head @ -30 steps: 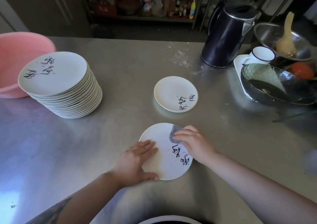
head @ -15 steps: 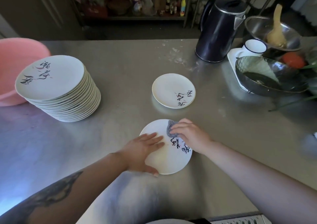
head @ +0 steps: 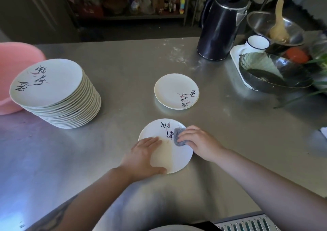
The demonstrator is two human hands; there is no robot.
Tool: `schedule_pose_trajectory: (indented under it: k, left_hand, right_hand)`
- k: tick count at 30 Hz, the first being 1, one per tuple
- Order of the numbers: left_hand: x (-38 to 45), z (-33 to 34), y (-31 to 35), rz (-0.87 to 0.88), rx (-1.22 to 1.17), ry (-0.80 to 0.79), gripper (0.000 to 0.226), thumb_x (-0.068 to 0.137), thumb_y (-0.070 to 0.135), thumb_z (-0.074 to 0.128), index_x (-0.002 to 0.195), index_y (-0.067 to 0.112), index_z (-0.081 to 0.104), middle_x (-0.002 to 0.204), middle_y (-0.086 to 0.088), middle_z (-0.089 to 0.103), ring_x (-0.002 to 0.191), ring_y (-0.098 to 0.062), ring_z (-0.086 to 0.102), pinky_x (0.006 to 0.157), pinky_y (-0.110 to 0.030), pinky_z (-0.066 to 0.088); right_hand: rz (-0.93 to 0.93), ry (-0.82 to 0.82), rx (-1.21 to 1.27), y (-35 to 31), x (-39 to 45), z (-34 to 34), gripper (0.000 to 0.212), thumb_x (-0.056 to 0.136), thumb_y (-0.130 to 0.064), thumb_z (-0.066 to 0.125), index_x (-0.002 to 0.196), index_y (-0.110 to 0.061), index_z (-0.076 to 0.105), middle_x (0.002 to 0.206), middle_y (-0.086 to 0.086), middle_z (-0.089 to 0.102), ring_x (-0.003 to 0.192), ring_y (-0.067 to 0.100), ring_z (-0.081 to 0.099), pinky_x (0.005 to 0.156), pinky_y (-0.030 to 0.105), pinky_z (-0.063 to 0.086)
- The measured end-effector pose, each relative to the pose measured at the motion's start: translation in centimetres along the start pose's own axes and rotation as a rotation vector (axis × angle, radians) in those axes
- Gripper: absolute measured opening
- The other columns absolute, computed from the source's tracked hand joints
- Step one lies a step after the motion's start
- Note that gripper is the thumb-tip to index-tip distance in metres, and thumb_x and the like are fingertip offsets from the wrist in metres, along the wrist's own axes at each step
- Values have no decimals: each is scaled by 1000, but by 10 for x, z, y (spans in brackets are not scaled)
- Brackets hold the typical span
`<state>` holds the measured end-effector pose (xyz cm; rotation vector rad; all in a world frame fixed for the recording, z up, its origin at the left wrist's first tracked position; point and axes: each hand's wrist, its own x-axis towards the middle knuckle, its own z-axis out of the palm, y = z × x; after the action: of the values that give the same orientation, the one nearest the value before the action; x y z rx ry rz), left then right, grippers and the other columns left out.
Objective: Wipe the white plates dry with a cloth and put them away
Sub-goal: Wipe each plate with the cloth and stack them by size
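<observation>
A white plate (head: 174, 157) with black brush lettering lies flat on the steel table near me. My left hand (head: 141, 155) rests on its left side, fingers flat on top and thumb round the near rim. My right hand (head: 198, 142) holds a small grey cloth (head: 178, 137) pressed on the plate's right part. A second white plate (head: 174, 90) lies alone farther back. A tall stack of matching plates (head: 58, 96) stands at the left.
A pink basin (head: 12, 66) sits behind the stack. At the back right stand a black kettle (head: 219, 28), a white mug (head: 254, 43), a dark bowl (head: 272, 74) and a steel bowl (head: 260, 20) with a wooden spoon. A slotted grate (head: 247, 223) lies at the near edge.
The plate has turned under my hands, its lettering swinging from the right side to the far side. My right hand with the cloth has shifted slightly across it.
</observation>
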<state>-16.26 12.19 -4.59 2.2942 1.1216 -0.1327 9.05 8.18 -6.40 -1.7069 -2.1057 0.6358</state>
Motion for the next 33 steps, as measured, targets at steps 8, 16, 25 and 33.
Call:
schedule_pose_trajectory:
  k: [8, 16, 25, 33]
  left_hand:
    - [4, -2, -8, 40, 39, 24, 131, 43, 100, 33, 152, 28, 34, 161, 15, 20, 149, -9, 19, 122, -31, 18]
    - [3, 10, 27, -135, 14, 78, 97, 76, 63, 69, 153, 28, 21, 163, 13, 7, 149, -12, 6, 116, -28, 18]
    - [11, -9, -11, -38, 82, 7, 130, 47, 101, 29, 157, 34, 8, 160, 22, -6, 150, -2, -6, 112, -18, -9]
    - [-8, 22, 16, -162, 45, 200, 110, 73, 87, 34, 157, 22, 8, 165, 7, -3, 152, -10, -5, 120, -25, -1]
  right_hand:
    - [63, 51, 6, -8, -6, 2, 20, 88, -17, 61, 103, -23, 73, 106, -17, 67, 107, 7, 47, 80, 37, 52]
    - [90, 67, 89, -18, -22, 15, 14, 87, -21, 59, 91, -26, 71, 99, -22, 66, 101, 1, 49, 82, 29, 49]
    - [73, 36, 120, -8, -6, 5, 19, 88, -7, 57, 94, -16, 73, 103, -13, 69, 107, 3, 50, 90, 9, 35]
    - [148, 305, 72, -49, -29, 46, 18, 84, -11, 58, 87, -20, 73, 95, -16, 69, 98, 7, 55, 86, 20, 44]
